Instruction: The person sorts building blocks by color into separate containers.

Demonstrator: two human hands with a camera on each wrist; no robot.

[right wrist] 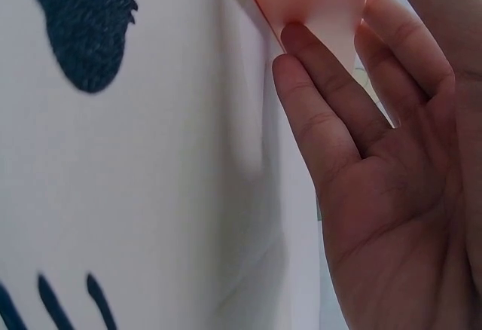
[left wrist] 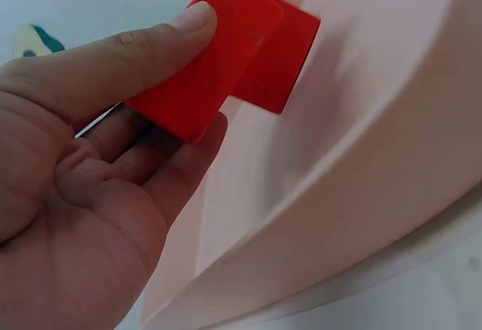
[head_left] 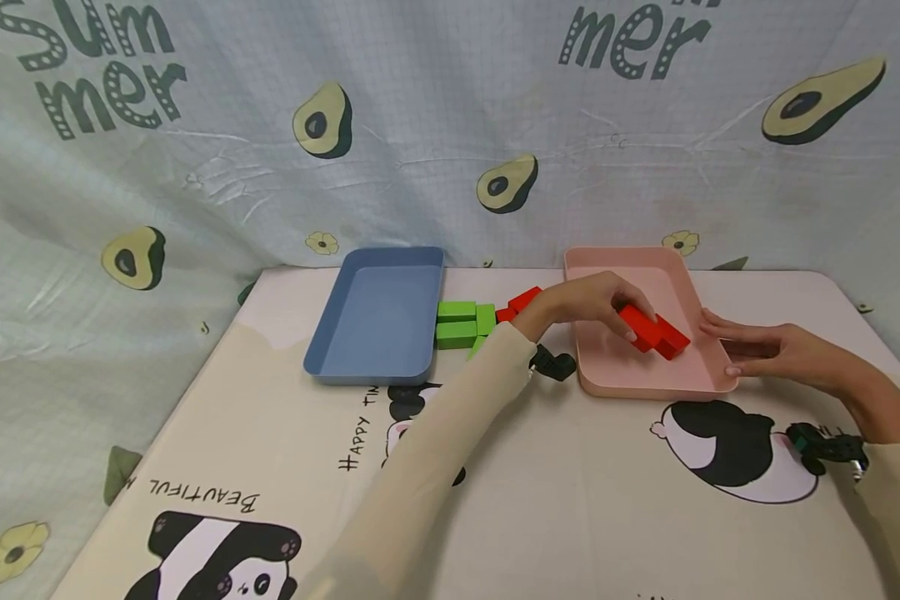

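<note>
My left hand reaches over the pink tray and grips a red block. In the left wrist view the thumb presses on the upper face of this block, with fingers behind it. Against its far end sits a second red block; whether the two are joined I cannot tell. At the tray's right wall, my right hand rests its fairly straight fingers on the outside. The right wrist view shows fingertips touching the pink wall.
Left of the pink tray stands a blue tray. Several green blocks lie beside its right wall, with more red blocks next to them, partly behind the left wrist. A printed cloth hangs behind the table.
</note>
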